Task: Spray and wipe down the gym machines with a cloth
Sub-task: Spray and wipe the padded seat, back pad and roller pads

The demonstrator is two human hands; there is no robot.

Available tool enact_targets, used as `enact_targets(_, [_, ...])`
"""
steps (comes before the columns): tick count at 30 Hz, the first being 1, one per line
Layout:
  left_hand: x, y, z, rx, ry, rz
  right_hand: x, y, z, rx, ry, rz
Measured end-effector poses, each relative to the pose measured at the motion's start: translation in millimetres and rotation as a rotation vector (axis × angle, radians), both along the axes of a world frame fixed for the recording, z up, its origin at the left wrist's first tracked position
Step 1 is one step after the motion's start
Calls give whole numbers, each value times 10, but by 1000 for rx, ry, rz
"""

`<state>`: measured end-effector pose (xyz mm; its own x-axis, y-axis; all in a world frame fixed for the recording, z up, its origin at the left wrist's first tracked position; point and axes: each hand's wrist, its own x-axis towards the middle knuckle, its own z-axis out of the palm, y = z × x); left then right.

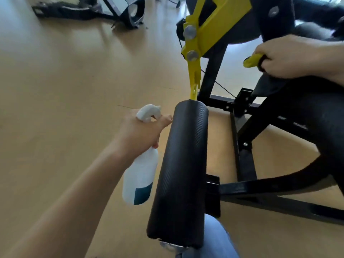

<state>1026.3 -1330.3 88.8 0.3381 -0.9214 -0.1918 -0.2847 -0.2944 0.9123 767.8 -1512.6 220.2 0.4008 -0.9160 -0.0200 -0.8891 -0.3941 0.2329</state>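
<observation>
My left hand grips a white spray bottle by its neck, a finger on the trigger, nozzle beside the top of a black roller pad. The bottle hangs just left of the pad. At the upper right, my right hand grips a yellow handle with a dark cloth wrapped under the fingers; the cloth hangs down onto the black seat pad. The machine's yellow arm rises behind the roller.
The black steel frame of the machine crosses the wooden floor to the right of the roller. Another black machine base stands at the top left. My knee in blue jeans is at the bottom.
</observation>
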Motion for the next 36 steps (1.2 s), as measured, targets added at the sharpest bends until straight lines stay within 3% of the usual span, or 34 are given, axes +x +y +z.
enact_targets(6, [85, -341, 15, 6, -150, -205, 212, 205, -39, 107, -117, -82])
enact_targets(11, [112, -457, -264, -68, -117, -254, 777, 238, -349, 449, -454, -325])
enact_targets(13, [137, -477, -491, -47, -74, -253, 855, 236, -601, 507, -755, -387])
enact_targets(17, [150, -470, -779, -20, -49, -319, 766, 437, -1250, 690, -1632, -487])
enact_targets(19, [136, -462, -849, -36, -64, -393, 565, 662, -1471, 706, -1974, -501])
enact_targets(22, [111, -485, -894, -19, -95, -458, 295, 1070, -1602, 634, -2215, -578])
enact_targets(25, [64, -466, -913, -11, -79, -522, 273, 1358, -1666, 488, -2053, -756])
enact_targets(28, [62, -412, -934, 2, -140, -607, 255, 1572, -1697, 227, -1478, -929])
enact_targets(30, [92, -393, -952, 22, -169, -651, 120, 1665, -1767, 102, -993, -825])
enact_targets(32, [127, -343, -968, 58, -202, -699, -22, 1761, -1859, -60, -683, -734])
enact_targets(36, [207, -233, -997, 102, -268, -707, -134, 1835, -1995, -124, -737, -760])
